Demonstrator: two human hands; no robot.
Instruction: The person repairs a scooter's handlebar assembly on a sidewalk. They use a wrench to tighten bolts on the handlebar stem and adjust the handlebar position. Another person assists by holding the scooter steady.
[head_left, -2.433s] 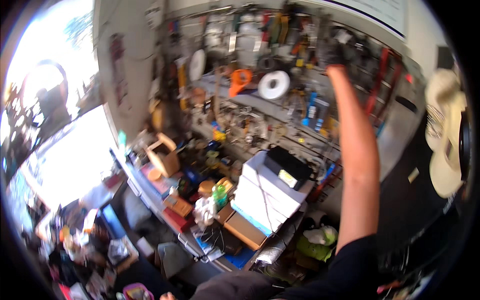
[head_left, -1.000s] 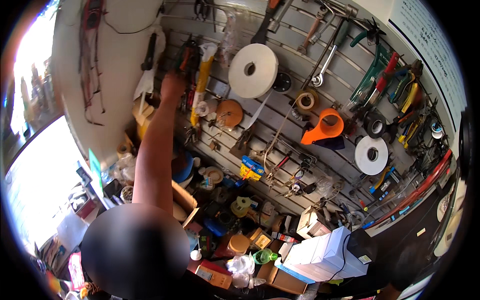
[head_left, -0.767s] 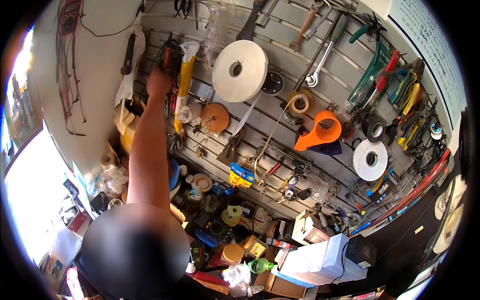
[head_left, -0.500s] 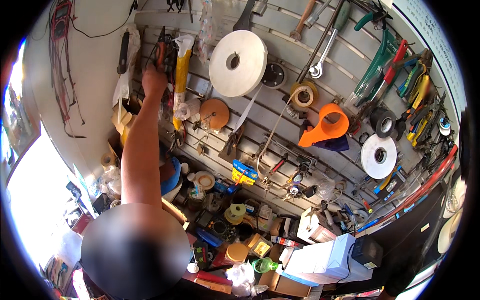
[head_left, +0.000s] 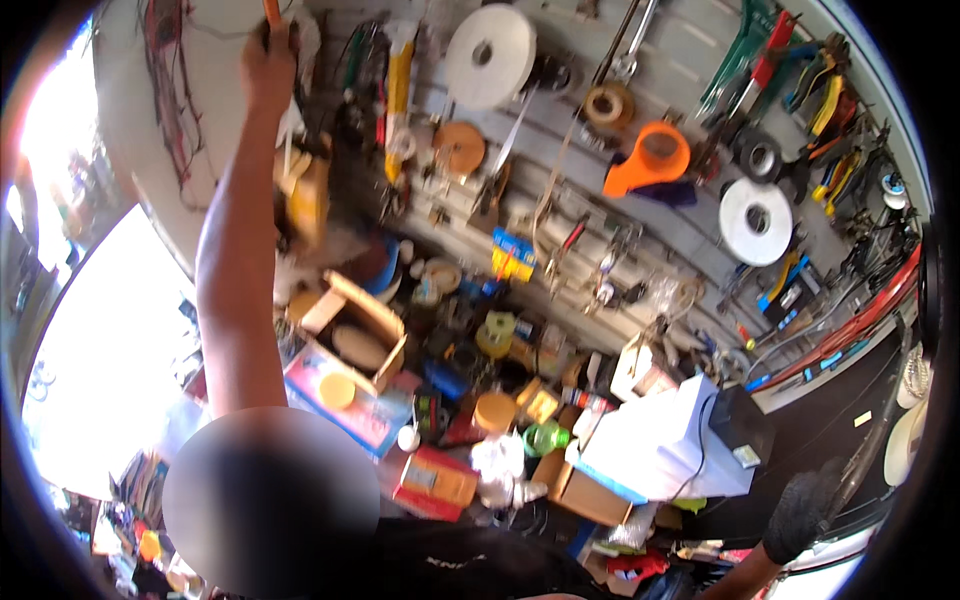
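Raised at the upper left, my left hand (head_left: 268, 75) is bare and closed round an orange-handled tool (head_left: 272, 12). The top of the tool runs out of the picture, so its kind does not show. Close beside that hand is the wall with hanging red and black test leads (head_left: 172, 100). My right hand (head_left: 795, 518), in a dark glove, is low at the right rim beside a long dark rod (head_left: 862, 455). Its fingers are too dark and blurred to tell whether they grip the rod.
The slatted wall carries white tape rolls (head_left: 490, 55), an orange tape dispenser (head_left: 652, 162), and pliers (head_left: 832, 105). Below stand an open cardboard box (head_left: 395, 365), a green bottle (head_left: 546, 438), a red box (head_left: 430, 485) and a white box (head_left: 650, 450) amid clutter.
My left hand has moved up and left, away from the hanging tools, with the orange-handled tool in it. The view has shifted, and my right glove shows more at the lower right.
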